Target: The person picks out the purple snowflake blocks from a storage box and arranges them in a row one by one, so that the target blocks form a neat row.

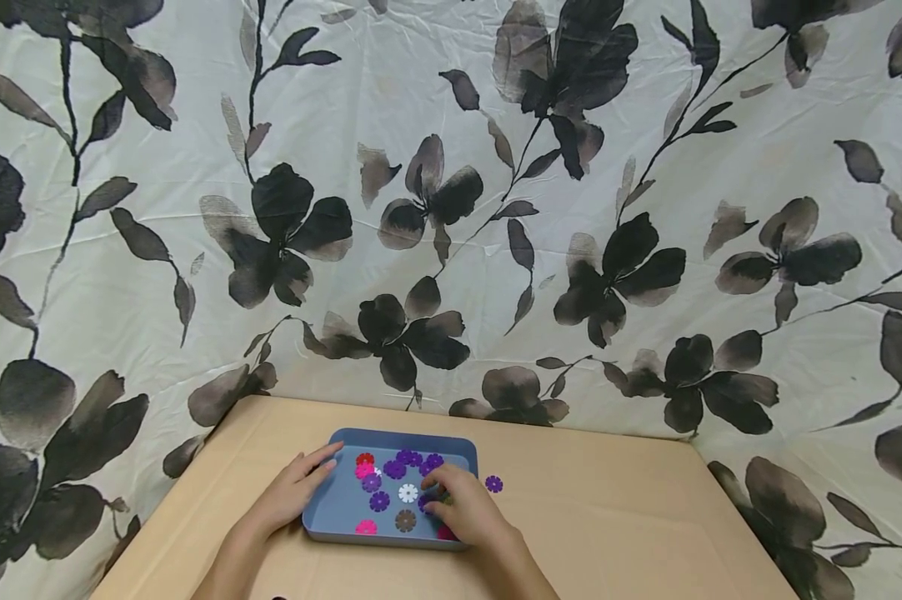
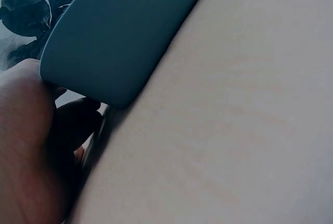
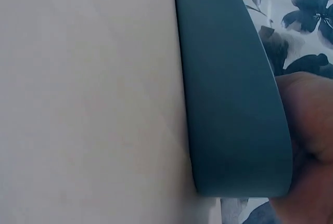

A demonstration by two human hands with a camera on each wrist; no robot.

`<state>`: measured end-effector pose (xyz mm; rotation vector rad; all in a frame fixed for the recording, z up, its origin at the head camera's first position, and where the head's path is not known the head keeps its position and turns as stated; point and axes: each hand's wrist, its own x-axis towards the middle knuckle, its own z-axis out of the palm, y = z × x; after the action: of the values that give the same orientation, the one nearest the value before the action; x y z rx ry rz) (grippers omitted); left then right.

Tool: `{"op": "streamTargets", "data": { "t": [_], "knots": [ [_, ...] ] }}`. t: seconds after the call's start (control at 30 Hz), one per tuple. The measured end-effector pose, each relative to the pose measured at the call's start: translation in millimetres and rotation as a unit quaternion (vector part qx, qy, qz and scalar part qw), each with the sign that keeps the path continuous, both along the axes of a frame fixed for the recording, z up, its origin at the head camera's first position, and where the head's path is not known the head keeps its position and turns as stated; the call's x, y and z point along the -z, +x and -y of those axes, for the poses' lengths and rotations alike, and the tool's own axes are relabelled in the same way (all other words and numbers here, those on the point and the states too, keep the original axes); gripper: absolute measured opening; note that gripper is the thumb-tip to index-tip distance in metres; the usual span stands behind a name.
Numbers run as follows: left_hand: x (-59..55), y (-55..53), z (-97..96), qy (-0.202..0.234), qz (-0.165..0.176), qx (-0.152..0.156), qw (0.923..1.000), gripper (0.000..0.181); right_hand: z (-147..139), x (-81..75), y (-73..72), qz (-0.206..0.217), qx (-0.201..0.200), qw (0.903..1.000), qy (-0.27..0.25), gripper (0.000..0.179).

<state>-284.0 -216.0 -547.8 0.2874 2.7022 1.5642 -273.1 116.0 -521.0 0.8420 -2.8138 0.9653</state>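
A shallow blue-grey tray (image 1: pixel 391 540) holds several small flower-shaped discs. Purple discs (image 1: pixel 394 470) cluster toward the back and middle, with a white disc (image 1: pixel 408 493) and a brown disc (image 1: pixel 405 521) in front. Red and pink discs (image 1: pixel 366 527) lie mostly along the left side. Against the tray's left rim rests my left hand (image 1: pixel 295 487), its fingers extended. My right hand (image 1: pixel 458 500) reaches over the right side, thumb and bent fingers around a purple disc; I cannot tell whether they pinch it. The palm partly covers a dark pink disc (image 1: pixel 447 532).
One purple disc (image 1: pixel 493 483) lies outside the tray, just right of its rim. The tan tabletop (image 1: pixel 608 517) extends on both sides. Behind its back edge hangs a white cloth (image 1: pixel 496 275) with dark floral print. A small dark object (image 1: pixel 278 597) shows at the bottom edge.
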Motion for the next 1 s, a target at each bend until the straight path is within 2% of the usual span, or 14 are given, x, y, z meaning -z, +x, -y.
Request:
{"op": "streamTargets", "data": {
  "t": [0.2, 0.33, 0.6, 0.73, 0.83, 1.0],
  "knots": [
    [0.3, -1.5, -1.0, -0.001, 0.008, -0.005, 1.0, 0.049, 2.4, 7.4, -3.0, -0.067, 0.006, 0.9936, 0.091, 0.021],
    [1.0, -2.9, -2.6, -0.005, 0.008, -0.009, 0.9999, 0.048, 0.9, 8.7, -5.1, -0.085, 0.001, 0.9903, 0.111, 0.016],
    [-0.2, -2.4, -5.9, -0.005, -0.004, -0.007, 1.0, 0.049, -3.8, 11.0, -8.4, -0.082, 0.003, 0.9932, 0.083, 0.015],
    [-0.9, -2.8, -7.2, -0.004, -0.001, -0.004, 1.0, 0.049, -5.8, 8.0, -6.4, -0.078, -0.01, 0.9936, 0.081, 0.017],
    [-1.0, -3.4, -7.3, -0.004, 0.002, -0.006, 1.0, 0.049, -7.6, 3.4, -6.9, -0.057, -0.022, 0.9961, 0.063, 0.016],
    [-1.4, -4.3, -5.7, 0.0, -0.002, -0.01, 0.9999, 0.047, -15.6, -6.9, -11.7, 0.011, -0.036, 0.9992, -0.017, 0.013]
  ]
}}
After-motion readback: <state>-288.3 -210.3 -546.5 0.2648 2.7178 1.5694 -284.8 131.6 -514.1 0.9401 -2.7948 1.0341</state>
